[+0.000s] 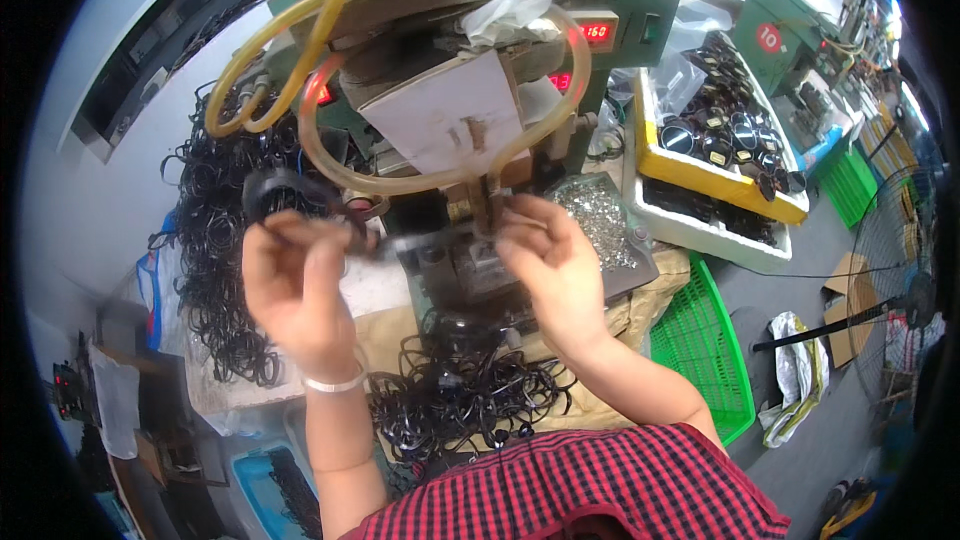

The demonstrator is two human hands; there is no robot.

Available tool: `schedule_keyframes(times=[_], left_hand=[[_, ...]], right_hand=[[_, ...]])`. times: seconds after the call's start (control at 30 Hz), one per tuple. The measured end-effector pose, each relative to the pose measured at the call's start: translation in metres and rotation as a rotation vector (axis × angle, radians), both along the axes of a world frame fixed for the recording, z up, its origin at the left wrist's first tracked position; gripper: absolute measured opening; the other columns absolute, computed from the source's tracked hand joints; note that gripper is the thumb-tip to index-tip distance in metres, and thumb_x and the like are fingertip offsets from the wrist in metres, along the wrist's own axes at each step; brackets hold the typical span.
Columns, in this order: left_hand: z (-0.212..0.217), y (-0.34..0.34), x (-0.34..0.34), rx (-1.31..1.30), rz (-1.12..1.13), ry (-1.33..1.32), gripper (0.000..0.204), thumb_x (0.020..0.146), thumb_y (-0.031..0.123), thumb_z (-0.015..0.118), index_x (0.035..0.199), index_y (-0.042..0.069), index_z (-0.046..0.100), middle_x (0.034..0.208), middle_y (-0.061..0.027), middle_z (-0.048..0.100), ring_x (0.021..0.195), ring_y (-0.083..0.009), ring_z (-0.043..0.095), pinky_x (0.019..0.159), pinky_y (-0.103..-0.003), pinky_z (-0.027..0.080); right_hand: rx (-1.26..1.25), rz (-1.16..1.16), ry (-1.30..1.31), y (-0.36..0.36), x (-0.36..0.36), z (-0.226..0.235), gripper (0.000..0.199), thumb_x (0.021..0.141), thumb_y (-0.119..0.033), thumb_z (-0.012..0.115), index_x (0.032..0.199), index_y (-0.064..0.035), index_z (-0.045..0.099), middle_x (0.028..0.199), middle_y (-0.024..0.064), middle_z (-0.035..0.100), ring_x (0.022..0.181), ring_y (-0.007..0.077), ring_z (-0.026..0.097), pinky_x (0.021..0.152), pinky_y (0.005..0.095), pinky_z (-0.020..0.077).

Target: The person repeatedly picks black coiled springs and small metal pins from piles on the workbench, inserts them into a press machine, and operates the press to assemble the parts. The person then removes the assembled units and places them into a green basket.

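My left hand (297,285) is raised in front of a green press machine (480,50), its fingers pinched on a black eyeglass frame (300,195) that sticks up and to the right. My right hand (550,260) reaches to the machine's metal die block (470,265), fingertips close together at the tool tip; whether it pinches a small part there is not visible. A heap of black frames (460,395) lies on the bench just below both wrists.
More black frames (210,240) pile at the left. A tray of small metal parts (600,215) sits right of the die. Yellow and white bins of dark lenses (720,140) stand at the right, a green basket (710,350) below them. Amber hoses (300,50) loop overhead.
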State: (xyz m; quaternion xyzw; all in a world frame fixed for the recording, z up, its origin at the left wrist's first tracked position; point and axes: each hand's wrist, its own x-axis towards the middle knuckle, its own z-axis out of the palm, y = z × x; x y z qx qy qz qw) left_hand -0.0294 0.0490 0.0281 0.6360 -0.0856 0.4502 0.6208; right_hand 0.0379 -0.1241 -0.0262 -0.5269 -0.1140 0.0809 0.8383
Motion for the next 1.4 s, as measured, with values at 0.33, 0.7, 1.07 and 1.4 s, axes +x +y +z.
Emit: schedule_keyframes(times=[0.33,0.7,1.07,1.4], left_hand=[[-0.017,-0.040,0.007,0.307,-0.115,0.283,0.020,0.085,-0.007,0.064,0.102,-0.003,0.056,0.092,-0.0073,0.064,0.087,-0.0139,0.065,0.079,-0.026,0.052],[-0.016,-0.057,0.031,0.235,-0.005,0.311,0.016,0.081,0.002,0.071,0.092,-0.004,0.062,0.081,-0.0063,0.065,0.072,-0.0104,0.061,0.068,-0.024,0.050],[-0.045,-0.008,-0.059,0.797,0.507,0.164,0.012,0.079,0.000,0.068,0.091,0.004,0.066,0.098,-0.0112,0.071,0.088,-0.0235,0.067,0.091,-0.032,0.046],[-0.123,0.158,0.026,1.244,0.768,0.809,0.015,0.075,0.005,0.062,0.087,0.011,0.069,0.081,-0.0081,0.063,0.077,-0.0278,0.064,0.067,-0.039,0.051]], right_hand=[[-1.273,-0.513,-0.762,-0.095,0.071,-0.098,0.017,0.075,-0.015,0.071,0.091,-0.0083,0.069,0.118,0.0182,0.060,0.121,0.0379,0.049,0.097,0.0457,0.0428],[-1.135,-0.595,-0.799,-0.071,0.085,-0.095,0.008,0.075,-0.015,0.069,0.082,-0.0118,0.070,0.092,0.0065,0.061,0.095,0.0285,0.057,0.074,0.0414,0.0478],[-1.120,-0.590,-0.896,-0.073,0.069,-0.081,0.006,0.074,-0.007,0.064,0.078,-0.0036,0.062,0.086,0.0137,0.059,0.085,0.0316,0.057,0.072,0.0426,0.0469],[-0.812,-0.387,-0.431,-0.076,0.059,-0.069,0.017,0.080,-0.009,0.071,0.096,-0.0020,0.071,0.090,0.0116,0.069,0.083,0.0204,0.065,0.077,0.0306,0.0499]])
